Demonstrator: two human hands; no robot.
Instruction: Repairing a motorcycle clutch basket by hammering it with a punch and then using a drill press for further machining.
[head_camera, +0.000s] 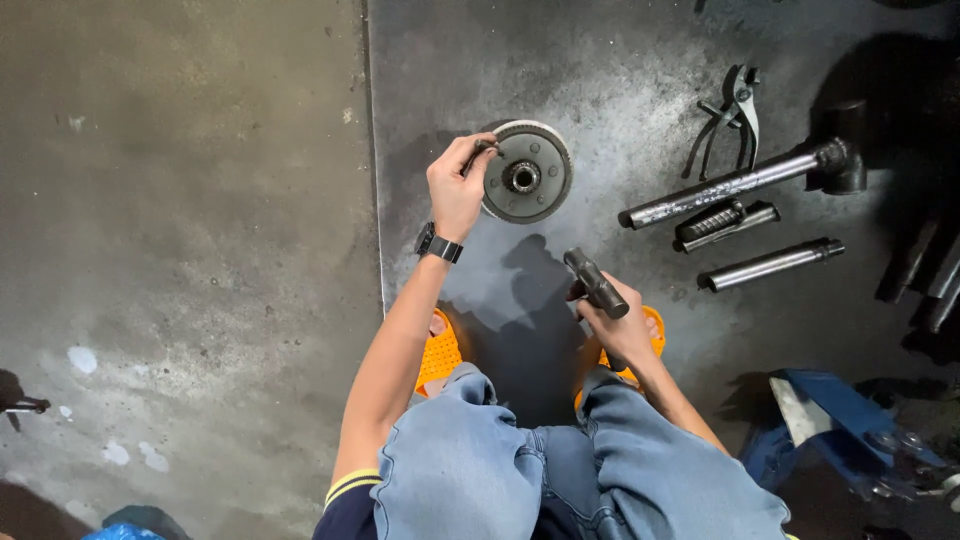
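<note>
clutch drum (526, 173): flat on concrete floor (200, 250), hub up. left hand (457, 185) pinches a small pin (485, 148) at its rim, steadying it. right hand (618, 322), nearer the knees, wraps a hammer (595, 283), head raised. steel tubes (735, 185) lie right of drum.

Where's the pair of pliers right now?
In the head view the pliers lie on the dark metal floor plate at upper right, just above the long steel pipe and well right of the round disc.

Blue jack (850, 420) cut off at edge
</note>
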